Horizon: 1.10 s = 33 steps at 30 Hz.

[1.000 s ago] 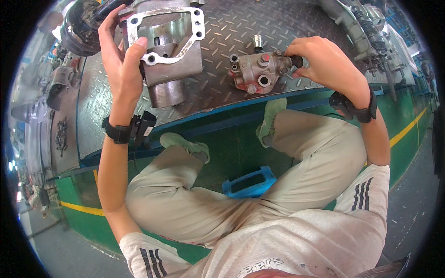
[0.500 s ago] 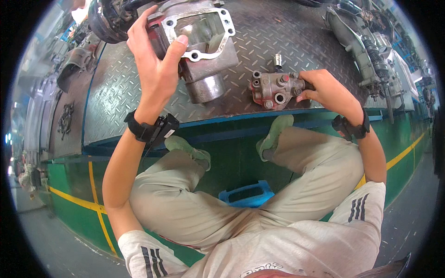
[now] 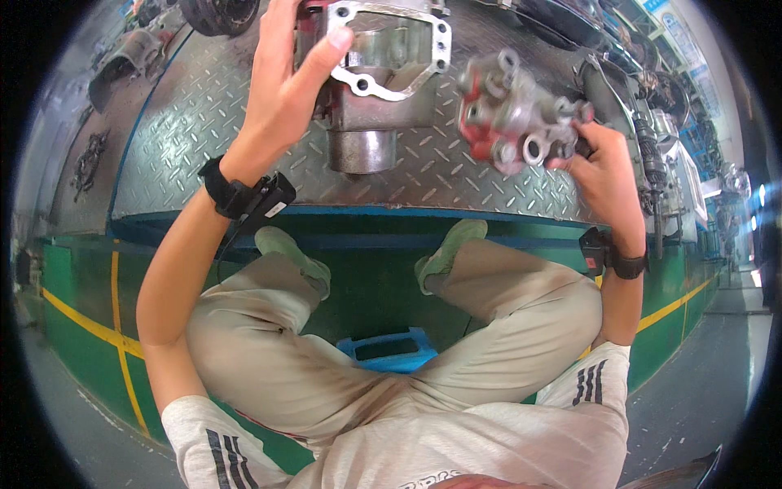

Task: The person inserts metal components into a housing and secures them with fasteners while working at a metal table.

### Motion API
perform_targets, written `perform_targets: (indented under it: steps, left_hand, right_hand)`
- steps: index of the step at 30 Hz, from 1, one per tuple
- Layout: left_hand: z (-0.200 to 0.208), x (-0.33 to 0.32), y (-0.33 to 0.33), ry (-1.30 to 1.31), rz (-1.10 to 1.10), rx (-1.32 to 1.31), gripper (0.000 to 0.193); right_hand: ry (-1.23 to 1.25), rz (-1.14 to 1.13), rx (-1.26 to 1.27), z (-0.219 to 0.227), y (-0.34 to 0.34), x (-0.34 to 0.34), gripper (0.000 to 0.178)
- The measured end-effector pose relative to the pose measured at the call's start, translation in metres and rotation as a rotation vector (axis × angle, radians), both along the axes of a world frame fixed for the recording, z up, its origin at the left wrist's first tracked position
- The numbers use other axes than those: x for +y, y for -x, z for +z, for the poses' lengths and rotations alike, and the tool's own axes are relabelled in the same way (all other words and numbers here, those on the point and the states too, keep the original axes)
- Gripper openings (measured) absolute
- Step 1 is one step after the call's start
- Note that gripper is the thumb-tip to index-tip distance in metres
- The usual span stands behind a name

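Note:
At the far edge of view, a grey metal housing (image 3: 383,114) stands on the tread-plate bench top, its round steel neck toward me and its flanged rectangular opening facing up. My left hand (image 3: 277,114) grips its left side, thumb resting on the flange by the opening; the other fingertips are cut off by the frame. On the right, my right hand (image 3: 603,167) is closed round the end of a smaller cast valve body (image 3: 513,114), grey with red patches, ports and bolts. The valve body is tilted, slightly blurred, and appears raised off the bench.
The tread-plate bench (image 3: 220,122) ends in a blue front edge before my feet. To the right lie a cast casing (image 3: 603,90) and a geared shaft (image 3: 650,151). A dark round part (image 3: 218,12) sits at the far left. A blue plastic stool (image 3: 391,350) shows below me.
My right hand has lifted and turned the valve body, bringing it up and to the right. The small socket-like piece behind it no longer shows. My left hand stays on the housing as the view shifts.

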State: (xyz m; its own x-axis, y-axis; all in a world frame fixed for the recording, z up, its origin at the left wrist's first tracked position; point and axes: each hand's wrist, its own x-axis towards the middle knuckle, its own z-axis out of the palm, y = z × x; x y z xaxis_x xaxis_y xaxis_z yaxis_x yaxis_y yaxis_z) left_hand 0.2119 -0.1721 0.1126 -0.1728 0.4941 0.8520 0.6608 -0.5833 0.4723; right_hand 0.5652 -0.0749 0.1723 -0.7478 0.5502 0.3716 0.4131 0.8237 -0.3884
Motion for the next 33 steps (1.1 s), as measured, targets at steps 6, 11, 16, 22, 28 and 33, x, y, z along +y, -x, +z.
perform_targets:
  steps: [6,11,16,22,28,33]
  left_hand:
    - [-0.003,0.011,0.014,0.12,-0.279,-0.396,0.057]
    - [0.002,0.006,0.015,0.022,-0.353,-0.238,0.059]
    - [0.005,-0.004,0.006,0.071,-0.53,-0.42,0.062]
    - [-0.005,0.005,0.024,0.012,-0.452,-0.394,0.044]
    - [-0.007,0.004,0.026,0.0,-0.181,-0.163,0.038]
    - [-0.004,0.004,0.022,-0.019,-0.089,-0.157,0.037]
  right_hand:
    - [0.072,0.039,0.171,0.028,0.059,-0.005,0.023]
    - [-0.052,0.103,0.152,0.025,0.098,-0.001,0.023]
    - [0.094,0.021,0.122,0.018,0.107,0.004,0.027]
    - [0.099,0.121,0.103,0.011,0.107,0.004,0.028]
    - [0.179,0.043,0.07,0.008,0.104,0.01,0.03]
    - [0.118,0.077,0.081,0.01,0.104,0.014,0.031]
